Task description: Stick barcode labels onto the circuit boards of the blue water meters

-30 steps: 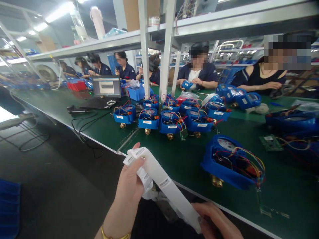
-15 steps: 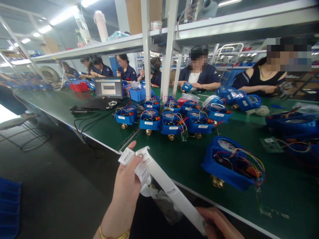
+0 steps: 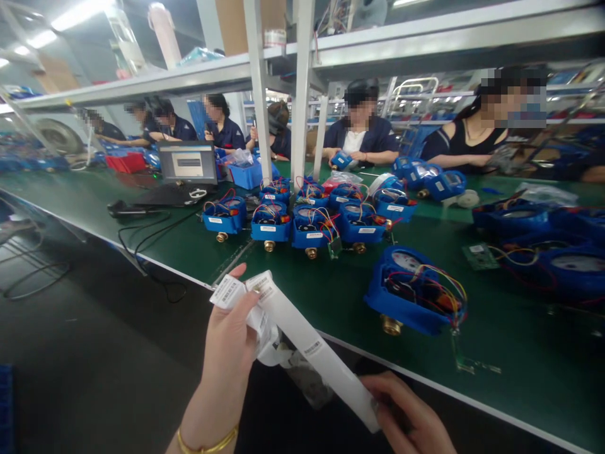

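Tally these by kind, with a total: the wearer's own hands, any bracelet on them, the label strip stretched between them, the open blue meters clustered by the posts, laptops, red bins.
Left hand and right hand: 2
Gold bracelet: 1
Label strip: 1
Open blue meters, as far as visible: 8
Laptop: 1
Red bin: 1
Total: 14

Dark floor [image 3: 118, 366], bright ceiling lights [image 3: 81, 13]

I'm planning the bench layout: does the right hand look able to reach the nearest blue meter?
Probably yes: nothing visible blocks the way from the right hand to the meter, though that hand holds the label strip.
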Demonstrator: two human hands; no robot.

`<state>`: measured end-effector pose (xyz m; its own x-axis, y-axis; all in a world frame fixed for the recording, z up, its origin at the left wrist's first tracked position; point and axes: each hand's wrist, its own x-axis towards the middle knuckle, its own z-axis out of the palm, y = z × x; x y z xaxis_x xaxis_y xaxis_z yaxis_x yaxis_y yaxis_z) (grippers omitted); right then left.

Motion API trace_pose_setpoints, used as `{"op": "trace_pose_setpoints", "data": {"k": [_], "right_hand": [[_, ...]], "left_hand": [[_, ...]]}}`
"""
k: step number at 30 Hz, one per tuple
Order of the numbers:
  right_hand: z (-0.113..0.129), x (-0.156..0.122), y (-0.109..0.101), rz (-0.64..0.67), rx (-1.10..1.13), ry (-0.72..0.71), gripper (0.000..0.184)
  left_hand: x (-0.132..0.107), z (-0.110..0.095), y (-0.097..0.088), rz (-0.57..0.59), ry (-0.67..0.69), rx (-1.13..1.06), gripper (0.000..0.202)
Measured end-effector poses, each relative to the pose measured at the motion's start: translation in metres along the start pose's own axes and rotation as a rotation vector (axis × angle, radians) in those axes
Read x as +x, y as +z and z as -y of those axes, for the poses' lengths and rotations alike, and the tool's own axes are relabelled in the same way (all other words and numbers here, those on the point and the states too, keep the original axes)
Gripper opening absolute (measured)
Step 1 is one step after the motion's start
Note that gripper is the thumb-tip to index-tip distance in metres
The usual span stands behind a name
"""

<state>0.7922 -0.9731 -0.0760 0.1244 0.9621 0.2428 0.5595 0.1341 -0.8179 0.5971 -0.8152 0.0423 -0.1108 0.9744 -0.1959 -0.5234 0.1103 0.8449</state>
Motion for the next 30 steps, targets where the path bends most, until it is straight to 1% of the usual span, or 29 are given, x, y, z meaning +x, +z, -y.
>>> {"op": "trace_pose_setpoints", "data": {"k": [3, 5, 8, 11, 13, 15, 17, 21, 23, 26, 30], "right_hand": [[0.020, 0.011, -0.001, -0.011, 0.103, 0.088, 0.019], [0.033, 0.025, -0.002, -0.022, 0.186, 0.128, 0.015], [0.048, 0.051, -0.005, -0.039, 0.310, 0.194, 0.013], [0.058, 0.075, -0.007, -0.080, 0.398, 0.224, 0.017], [0.064, 0.086, -0.009, -0.101, 0.426, 0.223, 0.020], [0.068, 0.093, -0.011, -0.115, 0.428, 0.213, 0.021], [0.068, 0.095, -0.014, -0.137, 0.400, 0.197, 0.021], [0.062, 0.088, -0.013, -0.213, 0.236, 0.174, 0.017], [0.061, 0.083, -0.010, -0.245, 0.134, 0.176, 0.014], [0.061, 0.076, -0.003, -0.260, 0.036, 0.185, 0.012], [0.058, 0.073, 0.005, -0.251, 0.036, 0.130, 0.011]], "left_hand": [[-0.005, 0.007, 0.001, 0.030, 0.010, 0.035, 0.052], [-0.013, 0.016, 0.001, 0.072, -0.035, 0.078, 0.050], [-0.030, 0.034, -0.001, 0.199, -0.112, 0.124, 0.039], [-0.045, 0.050, -0.008, 0.358, -0.133, 0.189, 0.024], [-0.050, 0.056, -0.013, 0.412, -0.135, 0.293, 0.018], [-0.051, 0.057, -0.019, 0.401, -0.119, 0.376, 0.016], [-0.048, 0.055, -0.023, 0.347, -0.124, 0.378, 0.016], [-0.037, 0.039, -0.027, 0.235, -0.277, 0.179, 0.012], [-0.033, 0.028, -0.026, 0.226, -0.334, 0.090, 0.017], [-0.032, 0.015, -0.022, 0.248, -0.371, 0.018, 0.026], [-0.032, 0.009, -0.017, 0.251, -0.442, -0.050, 0.030]]}}
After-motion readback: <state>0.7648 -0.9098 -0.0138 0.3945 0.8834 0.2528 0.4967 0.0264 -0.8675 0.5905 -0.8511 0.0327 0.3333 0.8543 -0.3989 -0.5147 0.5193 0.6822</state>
